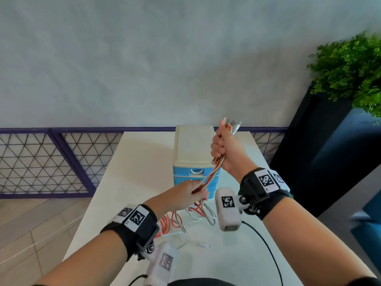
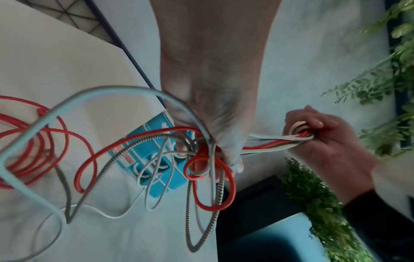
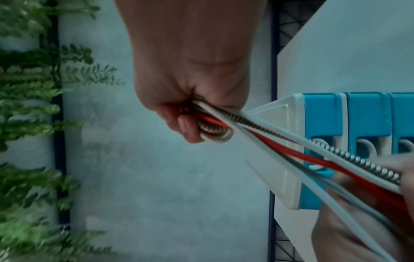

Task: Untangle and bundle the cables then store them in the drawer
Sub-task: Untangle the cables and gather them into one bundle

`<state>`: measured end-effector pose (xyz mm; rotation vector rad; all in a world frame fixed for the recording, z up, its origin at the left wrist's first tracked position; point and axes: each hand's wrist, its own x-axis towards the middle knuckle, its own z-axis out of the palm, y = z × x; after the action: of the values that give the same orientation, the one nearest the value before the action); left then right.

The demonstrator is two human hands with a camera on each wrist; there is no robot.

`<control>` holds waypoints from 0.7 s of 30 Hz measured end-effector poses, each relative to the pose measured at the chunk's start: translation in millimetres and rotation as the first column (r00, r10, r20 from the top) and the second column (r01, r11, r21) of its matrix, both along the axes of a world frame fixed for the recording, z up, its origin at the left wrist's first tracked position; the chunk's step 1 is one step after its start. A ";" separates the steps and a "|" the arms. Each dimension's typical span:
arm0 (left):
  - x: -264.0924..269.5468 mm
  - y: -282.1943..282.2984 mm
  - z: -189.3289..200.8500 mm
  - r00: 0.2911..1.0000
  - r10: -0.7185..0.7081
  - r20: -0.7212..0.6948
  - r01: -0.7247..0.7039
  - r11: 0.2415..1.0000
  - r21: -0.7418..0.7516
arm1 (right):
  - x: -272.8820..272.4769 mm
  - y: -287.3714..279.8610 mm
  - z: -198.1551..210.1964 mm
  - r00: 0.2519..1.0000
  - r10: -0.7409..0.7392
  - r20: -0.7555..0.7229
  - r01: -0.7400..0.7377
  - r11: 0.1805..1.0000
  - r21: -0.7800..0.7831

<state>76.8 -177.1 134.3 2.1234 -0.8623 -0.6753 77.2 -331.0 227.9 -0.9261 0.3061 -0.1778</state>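
Observation:
Red, white and metal-braided cables (image 1: 212,174) run taut between my two hands. My right hand (image 1: 223,145) is raised in a fist gripping their gathered ends (image 3: 212,127), with plugs sticking out above the thumb. Lower, my left hand (image 1: 193,191) pinches the same strands (image 2: 210,147) in front of the drawer unit. Below it the rest of the cables (image 1: 181,221) hang down and lie in tangled red and white loops (image 2: 33,141) on the white table (image 1: 132,162). The small drawer unit (image 1: 193,153) has a cream top and blue drawers (image 3: 322,120), all closed.
A white plug end (image 1: 204,245) lies loose on the table near me. A dark planter with green foliage (image 1: 350,67) stands to the right of the table. A purple-framed mesh fence (image 1: 51,162) runs behind, under a grey wall.

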 end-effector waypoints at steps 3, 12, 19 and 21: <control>3.6 3.5 -14.4 1.000 0.009 -0.005 -0.008 1.000 0.030 | 0.3 6.3 -2.6 0.999 -0.046 0.010 0.047 0.991 -0.122; 17.7 33.3 -15.0 0.963 0.270 -0.015 -0.269 0.951 -0.150 | -1.8 -2.7 -2.5 0.980 -0.185 0.066 0.197 0.933 -0.302; 31.9 56.2 -20.0 0.894 0.431 0.119 -0.404 0.893 -0.199 | 1.8 -9.7 -10.7 0.968 -0.252 0.021 0.242 0.900 -0.363; 36.3 61.6 -20.4 0.887 0.451 0.098 -0.421 0.878 -0.228 | 1.6 -14.3 -14.8 0.962 -0.274 0.008 0.257 0.893 -0.370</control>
<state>113.1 -115.5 113.9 2.0974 -0.4695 -0.1858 78.8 -345.3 213.0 -1.2607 0.4516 -0.4809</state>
